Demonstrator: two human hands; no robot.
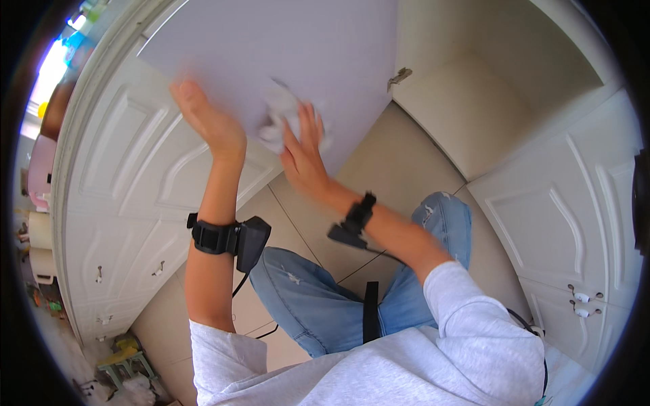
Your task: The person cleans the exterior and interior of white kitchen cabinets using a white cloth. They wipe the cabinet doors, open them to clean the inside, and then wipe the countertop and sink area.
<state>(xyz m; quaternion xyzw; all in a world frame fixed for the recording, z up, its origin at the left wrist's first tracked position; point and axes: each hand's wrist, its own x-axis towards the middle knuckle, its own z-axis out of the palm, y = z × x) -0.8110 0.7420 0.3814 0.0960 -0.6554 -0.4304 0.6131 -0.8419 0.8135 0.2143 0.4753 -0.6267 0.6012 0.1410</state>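
An open cabinet door (325,45) stands in front of me, its flat pale inner face towards me, joined at the right by a metal hinge (399,78). My right hand (307,152) presses a crumpled white cloth (277,114) flat against the lower part of that face, its fingers spread over the cloth. At the door's left edge my left hand (210,119) is raised, blurred at the fingers; whether it grips the edge I cannot tell. Both wrists wear black strapped devices.
An open cabinet compartment (472,96) lies at the upper right. White panelled cabinets (553,213) flank both sides. Various items line the countertop at the far left. A small green stool (127,368) stands at the lower left on the tiled floor (401,147).
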